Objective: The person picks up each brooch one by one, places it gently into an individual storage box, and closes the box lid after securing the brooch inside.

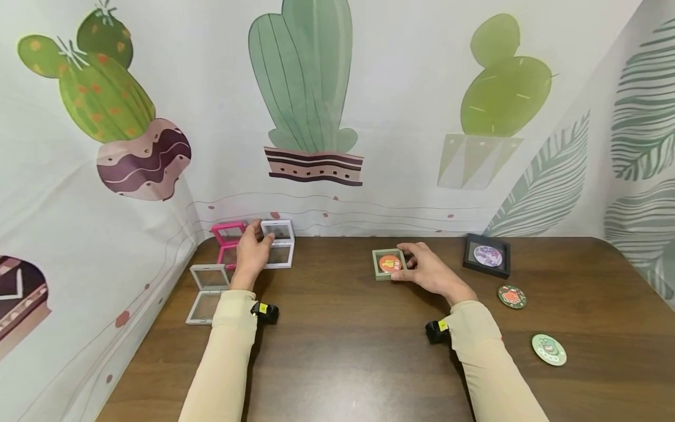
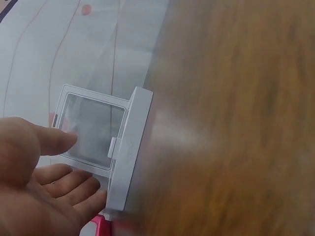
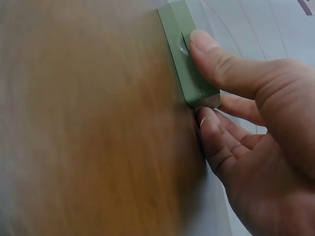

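Head view: nearest me, my two cream sleeves (image 1: 224,357) reach forward over a brown wooden table (image 1: 337,363), each wrist wearing a small black camera (image 1: 268,313). To the right lies a pale green round badge (image 1: 549,350), with a red-and-green badge (image 1: 511,297) beyond it. To the left stands a grey frame (image 1: 213,289), lid raised.

Farther in, my right hand (image 1: 424,269) pinches a green frame (image 1: 377,267) between thumb and fingers at its right side; an orange disc (image 1: 390,264) shows inside. My left hand (image 1: 252,253) has thumb and fingers apart in a loose, wide curve at the raised lid of a white frame (image 1: 278,242); I cannot tell whether it touches. Partly behind that hand is an opened pink frame (image 1: 228,235).

Near the table's far edge, at right, sits a black frame (image 1: 469,256) holding a purple disc (image 1: 488,256). Behind everything hangs a white cactus-print cloth (image 1: 401,88).
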{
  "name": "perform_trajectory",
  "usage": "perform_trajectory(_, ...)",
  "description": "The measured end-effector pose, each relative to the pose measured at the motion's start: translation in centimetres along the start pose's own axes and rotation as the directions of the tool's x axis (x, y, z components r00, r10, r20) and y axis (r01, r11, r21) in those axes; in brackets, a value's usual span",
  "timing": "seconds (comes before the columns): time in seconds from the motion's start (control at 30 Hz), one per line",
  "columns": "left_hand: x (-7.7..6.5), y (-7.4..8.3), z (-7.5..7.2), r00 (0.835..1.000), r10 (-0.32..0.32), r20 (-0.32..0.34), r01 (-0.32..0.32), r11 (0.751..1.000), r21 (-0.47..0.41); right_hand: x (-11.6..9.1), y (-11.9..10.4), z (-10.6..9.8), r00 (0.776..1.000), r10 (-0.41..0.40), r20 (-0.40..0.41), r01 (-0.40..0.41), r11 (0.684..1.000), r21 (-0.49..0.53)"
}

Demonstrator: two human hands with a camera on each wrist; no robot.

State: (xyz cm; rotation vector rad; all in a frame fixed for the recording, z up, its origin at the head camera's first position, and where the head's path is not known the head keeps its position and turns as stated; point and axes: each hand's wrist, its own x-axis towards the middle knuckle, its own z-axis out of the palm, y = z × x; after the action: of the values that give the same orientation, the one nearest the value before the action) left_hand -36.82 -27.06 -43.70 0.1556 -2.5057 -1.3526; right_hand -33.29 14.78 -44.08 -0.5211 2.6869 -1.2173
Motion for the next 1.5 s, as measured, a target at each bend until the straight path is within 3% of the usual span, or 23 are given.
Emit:
perform_trajectory(0.57, 0.2, -0.2, 0.2, 0.999, -0.032, 0.005, 0.032, 0.999, -0.005, -0.4, 0.8, -1.0, 0.999, 0.038, -0.026, -0.038, 0.999, -0.003)
perform_trajectory(1.03, 0.1, -0.1, 0.3, 0.998, 0.001, -0.057, -0.001, 1.000, -0.007, -0.7, 0.9, -1.4, 0.999, 0.046, -0.024, -0.046, 0.999, -0.008)
perform_trajectory(1.5, -0.4, 0.0, 0.4, 0.999, -0.025, -0.038, 0.024, 0.999, -0.031, -1.0, 1.5, -2.3, 0.997, 0.062, -0.038, -0.062, 0.998, -0.002)
